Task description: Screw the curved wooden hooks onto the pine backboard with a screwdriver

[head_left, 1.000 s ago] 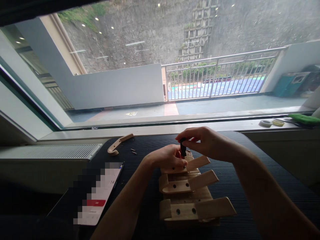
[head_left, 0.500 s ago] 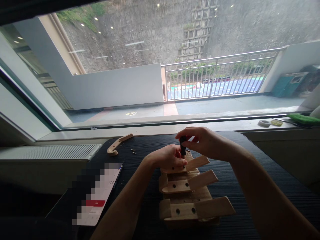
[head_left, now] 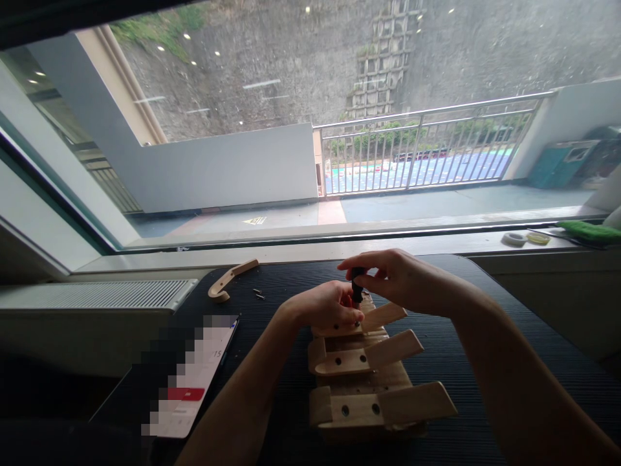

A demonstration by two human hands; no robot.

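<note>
Upright in my right hand [head_left: 391, 275] is a screwdriver [head_left: 358, 286] with a black handle, pinched between thumb and fingers. My left hand [head_left: 327, 304] is closed around the screwdriver's lower end, at the far end of a wooden board [head_left: 392, 375]. Its fingers hide the screwdriver's tip and whatever they grip. Several curved wooden hooks lie across the board in a row. The near hook [head_left: 361, 409] and the middle hook [head_left: 349, 360] each show two dark screw holes. A further hook [head_left: 385, 316] is partly covered by my left hand.
On the black table [head_left: 276, 362], a loose wooden hook [head_left: 228, 283] lies at the far left beside some small screws [head_left: 259, 294]. A phone or tablet [head_left: 198, 382] lies left of my left forearm. Tape rolls [head_left: 514, 239] and a green cloth [head_left: 587, 231] sit on the windowsill.
My right hand has shifted slightly, its fingers now bent differently over the screwdriver handle. The left hand and the hooks stay in place.
</note>
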